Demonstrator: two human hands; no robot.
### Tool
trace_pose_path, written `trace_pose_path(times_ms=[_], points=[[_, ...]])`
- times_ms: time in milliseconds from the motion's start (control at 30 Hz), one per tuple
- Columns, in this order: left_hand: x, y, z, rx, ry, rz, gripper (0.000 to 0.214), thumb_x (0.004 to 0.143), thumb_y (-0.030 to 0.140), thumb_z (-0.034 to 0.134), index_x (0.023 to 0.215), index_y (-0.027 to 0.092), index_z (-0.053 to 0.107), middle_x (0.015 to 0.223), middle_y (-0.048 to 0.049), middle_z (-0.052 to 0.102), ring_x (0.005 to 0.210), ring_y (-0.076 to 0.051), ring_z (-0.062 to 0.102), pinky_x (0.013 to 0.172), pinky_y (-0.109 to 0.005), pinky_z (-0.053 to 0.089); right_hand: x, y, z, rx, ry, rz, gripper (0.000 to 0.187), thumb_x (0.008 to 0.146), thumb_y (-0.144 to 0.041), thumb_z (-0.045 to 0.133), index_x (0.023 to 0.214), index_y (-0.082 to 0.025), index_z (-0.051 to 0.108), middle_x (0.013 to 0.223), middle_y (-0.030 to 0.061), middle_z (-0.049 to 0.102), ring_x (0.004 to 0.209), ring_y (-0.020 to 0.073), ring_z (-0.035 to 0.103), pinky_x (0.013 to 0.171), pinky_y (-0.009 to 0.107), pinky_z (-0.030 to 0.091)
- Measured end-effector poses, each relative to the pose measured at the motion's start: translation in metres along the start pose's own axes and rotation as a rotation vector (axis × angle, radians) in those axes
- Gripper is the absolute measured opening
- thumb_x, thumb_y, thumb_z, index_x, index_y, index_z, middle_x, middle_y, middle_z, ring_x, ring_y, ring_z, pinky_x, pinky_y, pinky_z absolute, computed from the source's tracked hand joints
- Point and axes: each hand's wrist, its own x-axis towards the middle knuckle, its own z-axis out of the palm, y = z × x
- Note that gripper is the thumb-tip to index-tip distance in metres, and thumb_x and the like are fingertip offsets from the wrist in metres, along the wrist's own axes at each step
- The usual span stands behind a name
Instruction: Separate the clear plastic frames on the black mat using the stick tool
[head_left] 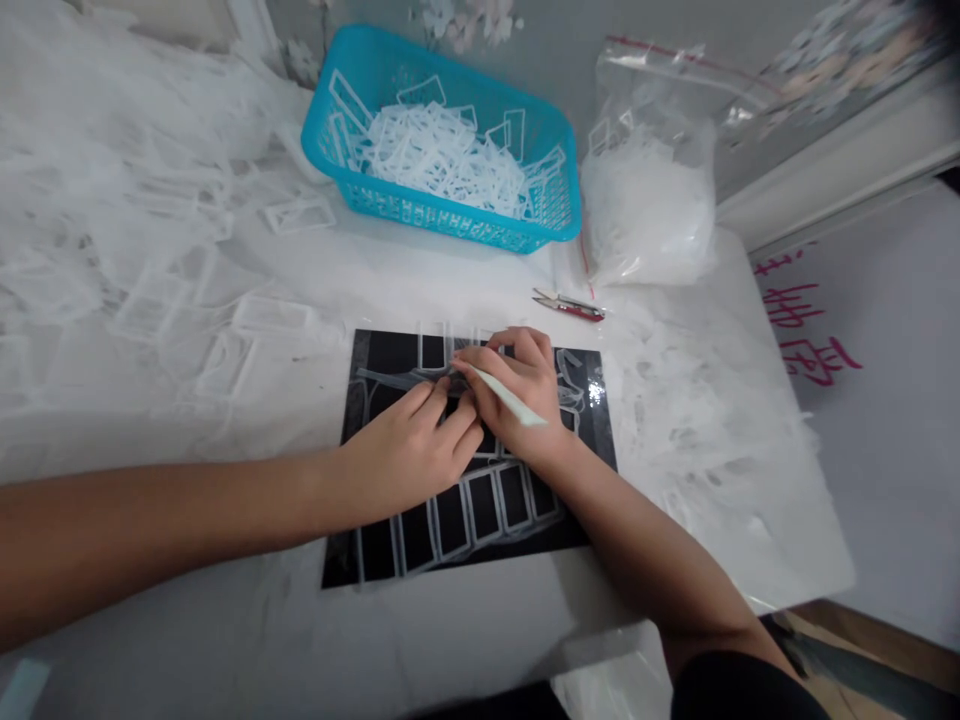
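A black mat lies on the table with translucent white rectangular frames joined in rows on it. My right hand is closed around a slim, pale green flat tool, whose lower tip is hidden by my fingers near the upper row. Beside it, my left hand rests on the mat with its fingers bent, a little apart, and pressed down on the frames. The left fingertips nearly meet the right hand. Cut scraps of film lie at the mat's upper right.
A blue basket full of small white frames stands behind the mat. Right of it is a clear zip bag of white pieces. Red-handled thread snips lie in front of the bag. Translucent frame sheets are heaped on the left, with more film at right.
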Motion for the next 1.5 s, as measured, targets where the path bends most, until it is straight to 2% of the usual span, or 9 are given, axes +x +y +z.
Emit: trace_pose_path(times_ms=[167,267,367,433,500,700,1100,1300,1500], points=[[-0.002,0.001,0.003,-0.004,-0.037,0.003,0.013,0.091,0.013,0.056,0.097,0.007,0.066,0.101,-0.0163,0.070,0.098,-0.032,0.069,0.082,-0.041,0.055,0.000,0.001,0.004,0.005,-0.038,0.088,0.017,0.097,-0.025,0.053,0.098,-0.029,0.069,0.083,0.0024,0.074,0.096,0.0253,0.059,0.096,0.048,0.038],[-0.004,0.001,0.005,-0.002,-0.044,0.011,0.013,0.092,0.013,0.055,0.097,0.008,0.066,0.100,-0.0152,0.070,0.096,-0.029,0.069,0.083,-0.040,0.054,0.003,0.002,0.005,0.109,-0.033,0.164,0.018,0.097,-0.029,0.053,0.091,-0.026,0.069,0.088,0.0035,0.074,0.094,0.0234,0.062,0.094,0.045,0.044],[-0.005,0.001,0.005,0.016,-0.054,0.035,0.016,0.092,0.013,0.054,0.100,0.009,0.067,0.106,-0.0152,0.070,0.097,-0.028,0.069,0.082,-0.040,0.054,0.006,0.006,0.004,0.310,0.005,0.310,0.023,0.096,-0.035,0.055,0.081,-0.022,0.065,0.087,0.0039,0.074,0.078,0.0176,0.066,0.075,0.034,0.051],[-0.006,0.000,0.005,0.028,-0.052,0.044,0.018,0.093,0.013,0.054,0.104,0.009,0.068,0.111,-0.0154,0.070,0.099,-0.028,0.068,0.082,-0.039,0.054,0.007,0.009,0.003,0.424,0.017,0.414,0.024,0.095,-0.040,0.057,0.082,-0.021,0.064,0.080,0.0027,0.073,0.067,0.0143,0.065,0.062,0.029,0.049],[-0.006,-0.001,0.005,0.034,-0.053,0.051,0.019,0.093,0.013,0.054,0.105,0.009,0.068,0.112,-0.0152,0.070,0.100,-0.028,0.068,0.082,-0.039,0.054,0.007,0.011,0.002,0.500,0.017,0.467,0.024,0.094,-0.042,0.058,0.085,-0.020,0.064,0.072,0.0009,0.071,0.060,0.0127,0.062,0.056,0.026,0.046],[-0.004,-0.002,0.003,0.028,-0.061,0.059,0.020,0.092,0.013,0.056,0.107,0.008,0.068,0.110,-0.0141,0.071,0.098,-0.030,0.069,0.079,-0.039,0.055,0.008,0.010,0.000,0.570,-0.064,0.401,0.024,0.095,-0.040,0.058,0.085,-0.020,0.068,0.083,0.0025,0.073,0.076,0.0142,0.068,0.069,0.027,0.052],[-0.003,-0.004,0.004,0.009,-0.078,0.065,0.020,0.092,0.016,0.057,0.107,0.009,0.068,0.110,-0.0137,0.070,0.098,-0.030,0.068,0.076,-0.038,0.055,0.005,0.014,0.004,0.521,-0.100,0.389,0.025,0.092,-0.042,0.061,0.086,-0.020,0.070,0.086,0.0058,0.073,0.084,0.0179,0.068,0.078,0.032,0.054],[-0.003,-0.004,0.005,0.002,-0.065,0.058,0.019,0.092,0.016,0.057,0.106,0.010,0.068,0.110,-0.0121,0.070,0.097,-0.029,0.068,0.077,-0.039,0.055,0.008,0.011,0.001,0.556,-0.061,0.414,0.024,0.095,-0.039,0.058,0.084,-0.021,0.069,0.084,0.0030,0.073,0.079,0.0149,0.069,0.074,0.029,0.053],[-0.003,-0.004,0.005,0.016,-0.083,0.062,0.019,0.093,0.017,0.056,0.106,0.010,0.068,0.110,-0.0118,0.070,0.098,-0.029,0.068,0.076,-0.038,0.055,0.006,0.012,0.003,0.500,-0.100,0.421,0.024,0.092,-0.042,0.061,0.085,-0.021,0.069,0.083,0.0041,0.073,0.079,0.0167,0.067,0.075,0.031,0.052]])
